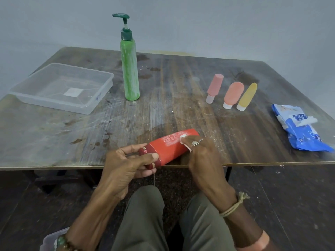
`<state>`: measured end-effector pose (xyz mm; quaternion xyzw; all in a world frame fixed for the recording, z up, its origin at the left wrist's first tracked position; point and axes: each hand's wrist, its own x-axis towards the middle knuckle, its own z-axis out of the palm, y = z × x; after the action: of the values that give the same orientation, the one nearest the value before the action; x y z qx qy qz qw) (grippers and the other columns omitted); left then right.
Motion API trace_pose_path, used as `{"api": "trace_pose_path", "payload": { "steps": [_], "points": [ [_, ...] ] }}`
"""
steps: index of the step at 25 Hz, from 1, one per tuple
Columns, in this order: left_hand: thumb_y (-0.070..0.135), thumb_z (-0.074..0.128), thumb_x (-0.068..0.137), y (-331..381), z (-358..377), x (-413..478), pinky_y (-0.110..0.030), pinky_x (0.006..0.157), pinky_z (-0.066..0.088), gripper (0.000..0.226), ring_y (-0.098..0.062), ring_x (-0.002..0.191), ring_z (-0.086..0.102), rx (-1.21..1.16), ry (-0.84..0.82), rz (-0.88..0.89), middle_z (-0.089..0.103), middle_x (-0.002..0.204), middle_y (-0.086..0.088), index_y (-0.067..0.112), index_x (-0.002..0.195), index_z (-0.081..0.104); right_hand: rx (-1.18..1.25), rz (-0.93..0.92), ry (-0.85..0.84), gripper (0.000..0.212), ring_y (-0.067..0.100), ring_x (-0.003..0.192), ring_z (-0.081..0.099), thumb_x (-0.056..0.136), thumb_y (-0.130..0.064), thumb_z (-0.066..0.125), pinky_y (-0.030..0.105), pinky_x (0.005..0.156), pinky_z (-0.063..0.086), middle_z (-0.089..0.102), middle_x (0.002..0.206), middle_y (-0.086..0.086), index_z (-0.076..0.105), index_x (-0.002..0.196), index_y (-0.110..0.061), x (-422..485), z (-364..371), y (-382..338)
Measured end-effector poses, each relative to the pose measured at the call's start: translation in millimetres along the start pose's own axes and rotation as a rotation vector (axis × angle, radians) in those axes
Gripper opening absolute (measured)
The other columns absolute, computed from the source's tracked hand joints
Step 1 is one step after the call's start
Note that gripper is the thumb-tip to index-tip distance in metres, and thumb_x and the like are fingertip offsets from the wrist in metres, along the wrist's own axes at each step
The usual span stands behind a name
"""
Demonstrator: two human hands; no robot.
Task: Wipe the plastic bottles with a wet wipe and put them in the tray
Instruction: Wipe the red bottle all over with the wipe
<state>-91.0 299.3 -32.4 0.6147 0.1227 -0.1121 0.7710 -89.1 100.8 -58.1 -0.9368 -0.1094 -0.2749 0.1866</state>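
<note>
Head | red bottle (170, 147) — left hand (125, 165) grips cap (150, 148) | right hand (203, 156) presses wipe (183, 136)

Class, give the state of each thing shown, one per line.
Red bottle: held sideways, capped.
Wet wipe: pressed on the red bottle.
Left hand: grips the cap end.
Right hand: pinches the wipe.
Tray: holds no bottles.
Green pump bottle: upright.
Three small bottles: lying down, capped.
Wipe pack: lying flat.

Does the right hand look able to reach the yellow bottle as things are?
Probably not right away: the right hand pinches a wet wipe against the red bottle. The table toward the yellow bottle looks bare, so once freed it likely could.
</note>
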Motion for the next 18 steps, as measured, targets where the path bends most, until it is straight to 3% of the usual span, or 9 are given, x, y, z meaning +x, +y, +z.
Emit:
{"api": "trace_pose_path", "payload": {
  "steps": [3,6,11,13,16,18],
  "points": [
    [0.006,0.086,0.058,2,0,-1,-0.025,0.048,0.059,0.05,-0.03,0.059,0.072,0.002,0.004,0.027,0.075,0.081,-0.02,0.006,0.105,0.071,-0.061,-0.066,-0.071,0.048,0.03,0.096,0.065,0.068,0.016,0.068,0.038,0.083,0.056,0.071,0.108,0.01,0.073,0.11,-0.006,1,1,0],
    [0.004,0.086,0.06,5,1,-3,-0.025,0.048,0.058,0.049,-0.03,0.059,0.072,0.024,-0.008,0.051,0.075,0.081,-0.019,0.006,0.107,0.07,-0.049,0.086,-0.057,0.039,0.031,0.086,0.065,0.077,0.011,0.068,0.029,0.071,0.05,0.071,0.095,0.01,0.074,0.109,-0.01,11,-5,17],
    [0.005,0.087,0.059,7,0,-2,-0.025,0.048,0.059,0.053,-0.031,0.061,0.073,0.038,-0.016,0.047,0.076,0.082,-0.019,0.006,0.11,0.07,-0.04,0.029,-0.109,0.043,0.031,0.085,0.068,0.072,0.016,0.068,0.036,0.073,0.057,0.073,0.096,0.012,0.074,0.107,-0.008,17,-5,18],
    [0.008,0.087,0.057,6,0,-2,-0.025,0.049,0.058,0.056,-0.032,0.062,0.073,0.056,-0.024,0.054,0.076,0.082,-0.018,0.006,0.11,0.07,-0.059,0.098,-0.139,0.047,0.035,0.084,0.066,0.075,0.015,0.06,0.039,0.071,0.055,0.071,0.093,0.017,0.072,0.114,-0.009,31,-7,30],
    [0.01,0.087,0.053,7,0,-4,-0.027,0.051,0.06,0.061,-0.034,0.066,0.074,0.088,-0.036,0.067,0.076,0.083,-0.016,0.008,0.111,0.069,-0.073,0.111,-0.074,0.049,0.035,0.074,0.063,0.074,0.014,0.061,0.036,0.063,0.051,0.07,0.084,0.017,0.072,0.115,-0.009,42,-8,36],
    [0.01,0.088,0.052,7,0,-3,-0.027,0.051,0.06,0.062,-0.034,0.066,0.074,0.09,-0.036,0.079,0.076,0.082,-0.016,0.008,0.111,0.069,-0.096,0.095,-0.101,0.048,0.034,0.079,0.064,0.077,0.013,0.061,0.035,0.067,0.051,0.069,0.089,0.017,0.069,0.12,-0.009,38,-3,28]
  ]
}}
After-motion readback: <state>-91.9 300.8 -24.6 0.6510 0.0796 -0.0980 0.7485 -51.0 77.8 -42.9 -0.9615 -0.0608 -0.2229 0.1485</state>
